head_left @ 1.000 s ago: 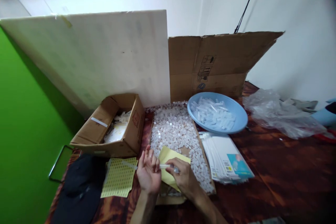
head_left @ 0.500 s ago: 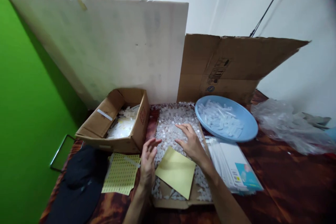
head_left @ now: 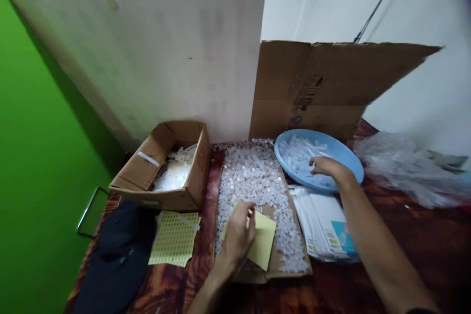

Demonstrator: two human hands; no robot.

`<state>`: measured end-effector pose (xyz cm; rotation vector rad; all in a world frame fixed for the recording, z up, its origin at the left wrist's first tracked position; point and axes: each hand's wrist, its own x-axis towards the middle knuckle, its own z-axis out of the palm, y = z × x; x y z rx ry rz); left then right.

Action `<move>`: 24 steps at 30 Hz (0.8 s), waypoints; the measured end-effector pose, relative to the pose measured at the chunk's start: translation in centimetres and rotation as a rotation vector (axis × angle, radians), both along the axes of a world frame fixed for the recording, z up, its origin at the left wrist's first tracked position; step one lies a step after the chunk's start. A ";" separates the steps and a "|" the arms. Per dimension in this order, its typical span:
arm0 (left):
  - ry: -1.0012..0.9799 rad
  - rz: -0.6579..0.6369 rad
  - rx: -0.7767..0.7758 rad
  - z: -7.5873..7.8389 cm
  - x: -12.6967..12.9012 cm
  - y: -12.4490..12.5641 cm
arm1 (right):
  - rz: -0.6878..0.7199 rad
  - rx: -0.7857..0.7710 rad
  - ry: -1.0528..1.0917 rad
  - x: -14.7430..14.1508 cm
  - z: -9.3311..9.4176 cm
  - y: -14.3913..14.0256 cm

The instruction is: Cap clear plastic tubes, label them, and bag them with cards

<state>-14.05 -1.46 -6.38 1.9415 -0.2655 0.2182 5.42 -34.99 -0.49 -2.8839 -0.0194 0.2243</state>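
Note:
My left hand (head_left: 239, 233) is over the yellow square sheet or pad (head_left: 263, 245), covering its left part. Its fingers are loosely bent and apart, with nothing visible in them. Beneath the sheet lies a shallow cardboard tray (head_left: 270, 212) spread with many small whitish translucent pieces (head_left: 250, 171). Out to the right, my right hand (head_left: 327, 166) reaches over the light blue basin (head_left: 351, 167), fingers bent downward and apart at the white translucent strips (head_left: 298, 154). Some of its fingertips are hard to make out among the strips.
An open cardboard box (head_left: 195, 191) with white scraps stands left of the tray. Yellow label sheets (head_left: 174, 240) and a black cap (head_left: 114, 255) lie nearer. Flat white packets (head_left: 320, 221) lie below the basin, with clear plastic bags (head_left: 405, 167) farther right. Cardboard panels (head_left: 312, 88) stand behind.
My right hand has moved from above the tray to the basin at the right. My left hand has shifted right over the yellow sheet. The view has moved slightly.

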 end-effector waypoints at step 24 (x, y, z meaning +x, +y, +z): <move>0.110 -0.480 0.508 -3.1 -1.5 -5.4 | 0.096 0.725 -0.553 -16.9 2.3 6.0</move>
